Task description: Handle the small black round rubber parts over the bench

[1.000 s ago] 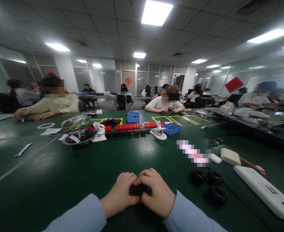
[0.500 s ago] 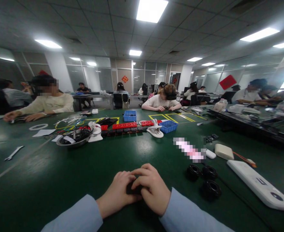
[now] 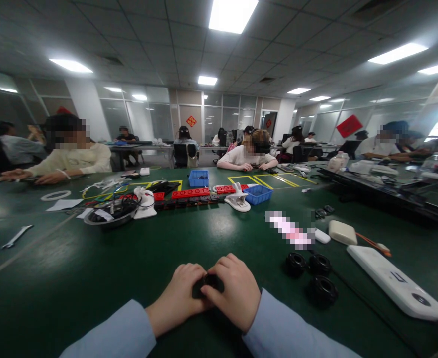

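Both my hands meet low in the middle of the head view, over the green table point(image 3: 122, 263). My left hand point(image 3: 183, 293) curls around one side of a small black part point(image 3: 211, 281). On the other side of that part, my right hand point(image 3: 235, 291) grips it between thumb and fingers. Much of the part is hidden by my fingers. Several black ring-shaped pieces point(image 3: 323, 290) lie to the right of my right hand.
A white device point(image 3: 397, 283) and a cream box point(image 3: 343, 232) lie on the right. Farther back are blue trays point(image 3: 258, 195), red strips point(image 3: 190, 193), a white clip stand point(image 3: 238, 200) and a bowl of cables point(image 3: 110, 222). A wrench point(image 3: 17, 236) lies left. People sit beyond.
My right fingers have closed in from a more spread pose and now wrap the black part, which shows more between my hands. The whole view has shifted slightly.
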Available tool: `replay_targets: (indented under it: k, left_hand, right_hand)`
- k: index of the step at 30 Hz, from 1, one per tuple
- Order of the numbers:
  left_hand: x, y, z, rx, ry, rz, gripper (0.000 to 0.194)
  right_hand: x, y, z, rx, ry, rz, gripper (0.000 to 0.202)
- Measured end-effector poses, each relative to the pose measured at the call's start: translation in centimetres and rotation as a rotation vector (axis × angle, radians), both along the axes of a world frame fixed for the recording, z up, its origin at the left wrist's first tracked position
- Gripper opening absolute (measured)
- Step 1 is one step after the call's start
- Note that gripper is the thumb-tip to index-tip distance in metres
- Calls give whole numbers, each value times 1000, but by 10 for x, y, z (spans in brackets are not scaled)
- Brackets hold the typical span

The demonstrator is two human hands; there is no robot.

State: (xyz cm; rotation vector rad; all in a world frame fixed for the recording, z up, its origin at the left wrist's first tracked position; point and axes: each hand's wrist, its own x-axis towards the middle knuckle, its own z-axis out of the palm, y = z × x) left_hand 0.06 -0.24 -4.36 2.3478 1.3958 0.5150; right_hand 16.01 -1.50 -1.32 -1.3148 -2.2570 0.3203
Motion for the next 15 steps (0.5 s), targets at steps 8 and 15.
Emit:
replay_targets:
  k: [8, 15]
  left_hand:
    - [-1, -1, 0, -12, 3, 1, 23]
    - [0, 0, 2, -31, 5, 7, 22]
  right_hand:
    - [0, 0, 2, -24, -3, 19, 14]
    - [1, 0, 4, -42, 9, 102, 12]
